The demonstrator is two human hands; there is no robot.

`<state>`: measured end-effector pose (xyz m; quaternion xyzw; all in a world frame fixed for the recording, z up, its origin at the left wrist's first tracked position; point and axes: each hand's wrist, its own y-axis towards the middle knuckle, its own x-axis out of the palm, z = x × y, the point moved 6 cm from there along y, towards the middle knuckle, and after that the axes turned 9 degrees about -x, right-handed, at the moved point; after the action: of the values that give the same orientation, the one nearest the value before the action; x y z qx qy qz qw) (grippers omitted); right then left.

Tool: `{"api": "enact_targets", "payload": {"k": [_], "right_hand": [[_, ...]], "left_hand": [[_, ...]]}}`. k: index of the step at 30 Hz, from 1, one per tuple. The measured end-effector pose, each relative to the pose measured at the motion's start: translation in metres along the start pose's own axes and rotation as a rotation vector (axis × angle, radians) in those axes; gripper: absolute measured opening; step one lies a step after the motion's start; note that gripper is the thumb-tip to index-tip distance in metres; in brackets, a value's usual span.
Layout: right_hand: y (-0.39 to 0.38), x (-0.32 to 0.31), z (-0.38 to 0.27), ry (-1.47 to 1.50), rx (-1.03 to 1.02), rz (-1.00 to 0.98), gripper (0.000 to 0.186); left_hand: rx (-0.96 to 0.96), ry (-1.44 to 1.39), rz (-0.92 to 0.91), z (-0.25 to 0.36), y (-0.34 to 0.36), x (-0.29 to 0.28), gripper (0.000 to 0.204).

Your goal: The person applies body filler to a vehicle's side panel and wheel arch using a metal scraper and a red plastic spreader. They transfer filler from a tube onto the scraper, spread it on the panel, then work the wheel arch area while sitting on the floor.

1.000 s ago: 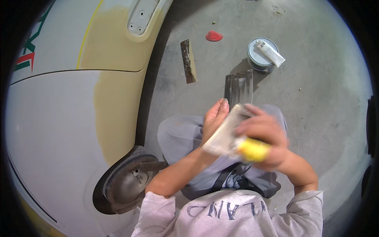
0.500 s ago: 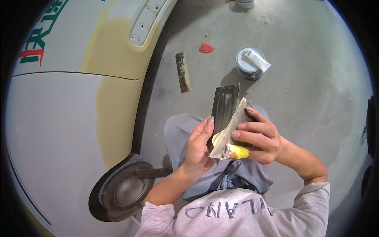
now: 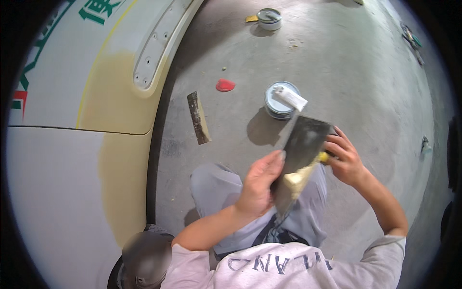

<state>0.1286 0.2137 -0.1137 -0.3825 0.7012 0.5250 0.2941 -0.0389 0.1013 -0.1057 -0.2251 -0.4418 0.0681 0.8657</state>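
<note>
Dark plate (image 3: 308, 137) has tilted rightward, tin (image 3: 275, 104) beyond.

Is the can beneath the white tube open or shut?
Shut: a flat lid covers the can, and the white tube lies across it.

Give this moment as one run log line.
Left hand: gripping dark rectangular plate; right hand: holding yellow-handled tool; cream paste: between hands; white tube: on round grey can

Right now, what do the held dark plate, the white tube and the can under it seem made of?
Dark plate: possibly metal or stiff plastic; thin, straight-edged, smeared, with a dull sheen.
White tube: perhaps plastic or coated metal, smooth, satin; flat-ended shape fits both.
Can: probably metal, semi-gloss, going by its raised rim.
</note>
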Motion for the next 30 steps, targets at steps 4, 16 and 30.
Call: {"api": "enact_targets", "payload": {"k": [4,16,30], "right_hand": [[-0.048,0.029,0.039,0.429,0.742,0.291,0.038],[-0.039,0.086,0.009,0.986,1.558,0.391,0.031],[-0.079,-0.093,-0.157,1.465,1.546,0.909,0.026]], "left_hand": [[-0.096,-0.102,-0.117,0.0,0.035,-0.024,0.031],[-0.238,-0.135,0.289,-0.033,0.045,-0.112,0.03],[-0.381,-0.13,0.424,-0.124,-0.142,0.138,0.03]]}}
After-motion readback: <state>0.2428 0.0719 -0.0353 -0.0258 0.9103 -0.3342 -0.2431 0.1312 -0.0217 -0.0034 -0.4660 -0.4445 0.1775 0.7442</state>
